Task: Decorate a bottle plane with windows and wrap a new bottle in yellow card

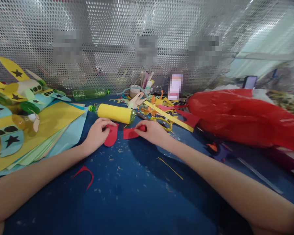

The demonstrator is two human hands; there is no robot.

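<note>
My left hand [99, 133] pinches a red paper piece with a rounded end [111, 138], close to the blue table top. A second red paper piece [129, 133], straight-edged on its left side, is pinched in my right hand [149, 130]. A small gap separates the two pieces. Just behind them lies a green plastic bottle wrapped in yellow paper [115, 113], its cap toward the left. Scissors with yellow handles [165, 123] rest beyond my right hand, partly hidden by it.
Coloured paper sheets [61, 120] and paper-covered bottle planes [31, 88] crowd the left. Behind are a green bottle [90, 94], paper scraps [159, 104] and a phone [175, 86]. A red plastic bag [235, 114] and a glue gun [219, 151] lie right. A red offcut [90, 176] lies in front.
</note>
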